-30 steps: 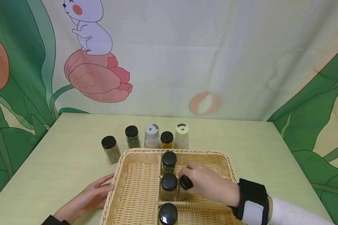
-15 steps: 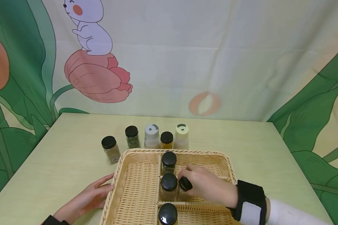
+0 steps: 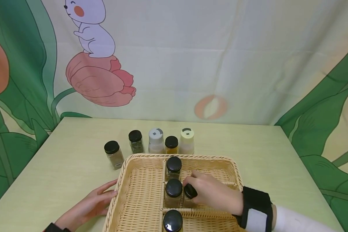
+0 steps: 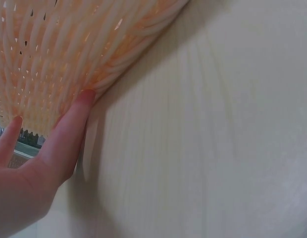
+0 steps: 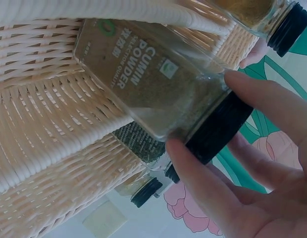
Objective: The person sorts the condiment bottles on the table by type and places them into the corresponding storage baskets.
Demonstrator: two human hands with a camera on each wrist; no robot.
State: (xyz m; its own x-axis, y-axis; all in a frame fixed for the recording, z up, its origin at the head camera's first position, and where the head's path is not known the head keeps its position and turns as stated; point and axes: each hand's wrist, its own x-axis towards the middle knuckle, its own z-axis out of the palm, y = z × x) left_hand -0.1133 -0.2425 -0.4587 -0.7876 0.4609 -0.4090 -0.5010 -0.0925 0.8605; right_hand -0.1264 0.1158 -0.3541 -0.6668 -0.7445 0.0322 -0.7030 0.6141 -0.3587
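My right hand [image 3: 213,191] pinches a clear spice jar by its neck and black lid [image 3: 190,191], inside the right half of a divided wicker basket [image 3: 145,188]. The right wrist view shows the jar's label [image 5: 138,62], which reads "Cumin Powder", and brown powder inside. Close to its left stands another black-lidded jar [image 3: 174,188], with one jar [image 3: 174,165] behind it and one [image 3: 173,221] in front. Against the basket's outer left wall, my left hand [image 3: 88,206] touches with fingers extended; in the left wrist view, fingertips [image 4: 85,96] meet the weave.
Behind the basket stand a jar of green herbs [image 3: 136,142], a white-capped bottle [image 3: 156,141], a yellow-filled jar [image 3: 171,145] and a pale yellow-capped bottle [image 3: 187,141]. A jar of tan powder [image 3: 114,155] is off the basket's back left corner. A printed curtain [image 3: 174,64] hangs beyond the table.
My right hand and the cumin jar's lid have shifted slightly left and toward me. The left hand and the basket stay where they were.
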